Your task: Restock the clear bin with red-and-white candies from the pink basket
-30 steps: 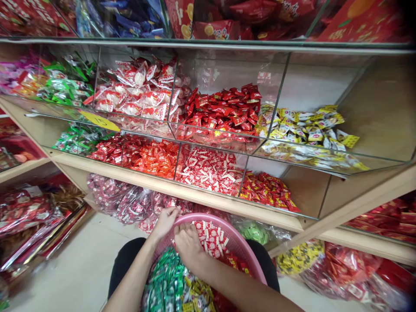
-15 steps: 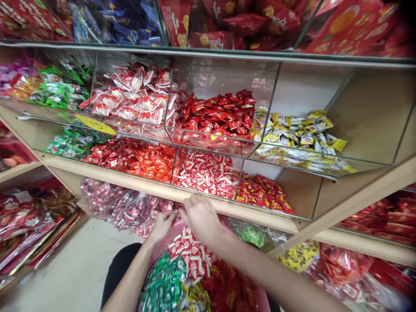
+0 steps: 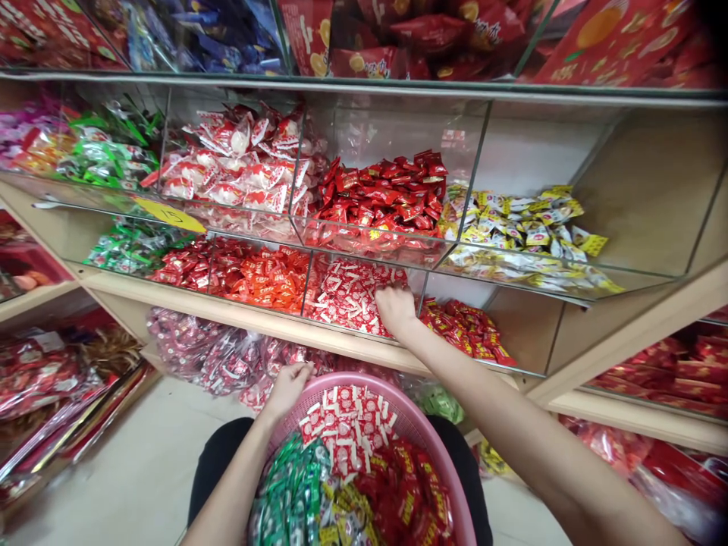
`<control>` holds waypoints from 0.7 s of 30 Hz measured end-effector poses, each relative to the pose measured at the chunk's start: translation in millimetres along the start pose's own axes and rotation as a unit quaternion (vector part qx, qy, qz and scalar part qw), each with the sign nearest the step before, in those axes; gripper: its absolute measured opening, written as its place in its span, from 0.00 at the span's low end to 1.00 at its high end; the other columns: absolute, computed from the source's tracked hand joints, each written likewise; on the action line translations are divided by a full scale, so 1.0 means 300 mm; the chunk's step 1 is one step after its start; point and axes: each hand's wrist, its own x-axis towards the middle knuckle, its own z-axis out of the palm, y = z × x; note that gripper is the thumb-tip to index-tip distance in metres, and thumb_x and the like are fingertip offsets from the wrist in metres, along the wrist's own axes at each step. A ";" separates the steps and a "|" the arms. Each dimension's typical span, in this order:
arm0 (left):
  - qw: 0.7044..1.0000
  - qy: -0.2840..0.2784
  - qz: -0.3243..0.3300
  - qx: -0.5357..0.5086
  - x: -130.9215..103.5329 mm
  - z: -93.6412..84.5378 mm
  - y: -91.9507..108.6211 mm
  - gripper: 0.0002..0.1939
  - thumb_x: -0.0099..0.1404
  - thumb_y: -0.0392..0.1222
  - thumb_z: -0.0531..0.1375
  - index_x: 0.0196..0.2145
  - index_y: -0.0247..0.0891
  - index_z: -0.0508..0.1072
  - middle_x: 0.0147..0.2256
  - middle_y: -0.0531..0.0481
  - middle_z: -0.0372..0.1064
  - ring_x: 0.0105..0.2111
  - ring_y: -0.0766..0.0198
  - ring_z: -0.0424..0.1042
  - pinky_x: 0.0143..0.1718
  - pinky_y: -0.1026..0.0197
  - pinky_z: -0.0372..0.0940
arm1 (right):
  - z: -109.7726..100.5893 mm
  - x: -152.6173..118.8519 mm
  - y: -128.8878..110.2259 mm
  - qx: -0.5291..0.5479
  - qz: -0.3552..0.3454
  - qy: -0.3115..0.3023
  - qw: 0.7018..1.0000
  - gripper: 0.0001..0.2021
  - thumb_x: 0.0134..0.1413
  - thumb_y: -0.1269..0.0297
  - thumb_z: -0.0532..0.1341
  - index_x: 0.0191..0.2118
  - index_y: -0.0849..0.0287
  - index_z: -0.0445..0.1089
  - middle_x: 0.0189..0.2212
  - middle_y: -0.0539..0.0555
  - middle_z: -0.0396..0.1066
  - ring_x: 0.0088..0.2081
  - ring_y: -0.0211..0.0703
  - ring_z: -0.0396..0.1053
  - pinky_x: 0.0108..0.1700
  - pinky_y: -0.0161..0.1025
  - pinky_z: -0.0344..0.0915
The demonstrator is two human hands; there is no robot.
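Nearest, pink basket [image 3: 449, 459] between dark-clad knees [image 3: 219, 461]: green sweets [image 3: 293, 485] along left edge, yellow sweets [image 3: 348, 517] at near edge, red sweets [image 3: 406, 489] along right edge, red-and-white sweets [image 3: 346, 428] toward far edge. Left hand [image 3: 289, 390] pinched narrow on far-left rim. Beyond, right hand [image 3: 396, 307], just gone from basket's far rim, now at right edge of shelf bin [image 3: 424, 290] among matching sweets [image 3: 344, 296]; work thus shifted from basket to bin. Fingers curled, palm hidden; cannot tell whether anything held. Farthest, glossy red packets [image 3: 387, 193], shelf above.
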 end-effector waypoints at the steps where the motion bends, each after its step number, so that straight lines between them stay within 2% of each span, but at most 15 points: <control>1: 1.000 -0.001 -0.001 0.003 -0.001 0.000 0.001 0.20 0.54 0.56 0.55 0.24 0.34 0.72 0.23 0.52 0.70 0.27 0.64 0.67 0.31 0.63 0.61 | -0.014 -0.008 -0.001 -0.001 -0.001 0.004 1.000 0.14 0.51 0.81 0.49 0.35 0.68 0.71 0.34 0.66 0.71 0.42 0.52 0.65 0.38 0.42 0.59; 5: 1.000 -0.007 -0.001 0.011 -0.004 0.000 0.001 0.21 0.56 0.56 0.54 0.25 0.33 0.72 0.24 0.52 0.70 0.26 0.65 0.66 0.30 0.64 0.60 | -0.108 -0.070 -0.003 0.001 -0.017 0.041 0.999 0.13 0.55 0.78 0.47 0.40 0.68 0.67 0.37 0.67 0.69 0.42 0.52 0.63 0.38 0.43 0.57; 7: 1.000 -0.010 0.004 0.011 -0.004 0.000 0.001 0.20 0.56 0.55 0.53 0.25 0.33 0.72 0.23 0.52 0.69 0.25 0.65 0.66 0.29 0.64 0.59 | -0.151 -0.126 -0.017 0.012 -0.046 0.069 0.996 0.12 0.57 0.74 0.47 0.40 0.68 0.66 0.37 0.66 0.68 0.42 0.53 0.62 0.39 0.44 0.56; 10: 1.000 -0.011 0.010 0.021 -0.003 0.002 0.006 0.20 0.57 0.54 0.53 0.23 0.34 0.71 0.21 0.54 0.68 0.23 0.67 0.63 0.26 0.65 0.57 | -0.151 -0.233 -0.078 0.066 -0.125 0.082 0.987 0.11 0.59 0.66 0.48 0.38 0.64 0.65 0.36 0.61 0.68 0.40 0.50 0.61 0.40 0.43 0.56; 12: 0.999 -0.008 0.021 0.024 -0.004 0.003 0.011 0.19 0.57 0.53 0.53 0.22 0.34 0.71 0.20 0.54 0.67 0.22 0.67 0.62 0.26 0.65 0.56 | -0.091 -0.308 -0.143 0.121 -0.179 0.063 0.974 0.12 0.60 0.62 0.47 0.38 0.61 0.65 0.35 0.58 0.68 0.40 0.48 0.61 0.42 0.42 0.57; 16: 0.999 -0.002 0.039 0.005 -0.006 0.003 0.011 0.18 0.57 0.51 0.54 0.21 0.34 0.71 0.20 0.54 0.67 0.23 0.67 0.63 0.27 0.65 0.56 | 0.108 -0.421 -0.286 0.163 -0.229 0.011 0.960 0.09 0.58 0.63 0.51 0.38 0.61 0.65 0.35 0.57 0.68 0.41 0.47 0.61 0.44 0.42 0.57; 19: 1.000 0.004 0.020 -0.021 -0.005 0.003 0.003 0.18 0.56 0.52 0.55 0.24 0.34 0.72 0.20 0.53 0.67 0.23 0.66 0.64 0.27 0.65 0.57 | 0.227 -0.454 -0.363 0.150 -0.234 0.005 0.961 0.07 0.56 0.66 0.53 0.37 0.63 0.65 0.34 0.57 0.68 0.40 0.47 0.61 0.43 0.43 0.58; 21: 0.999 0.008 0.011 -0.032 -0.003 0.003 -0.001 0.18 0.55 0.52 0.56 0.25 0.33 0.73 0.20 0.53 0.68 0.23 0.65 0.65 0.27 0.65 0.58 | 0.271 -0.457 -0.394 0.137 -0.236 0.015 0.962 0.06 0.55 0.68 0.54 0.37 0.63 0.65 0.33 0.58 0.68 0.39 0.47 0.61 0.41 0.43 0.59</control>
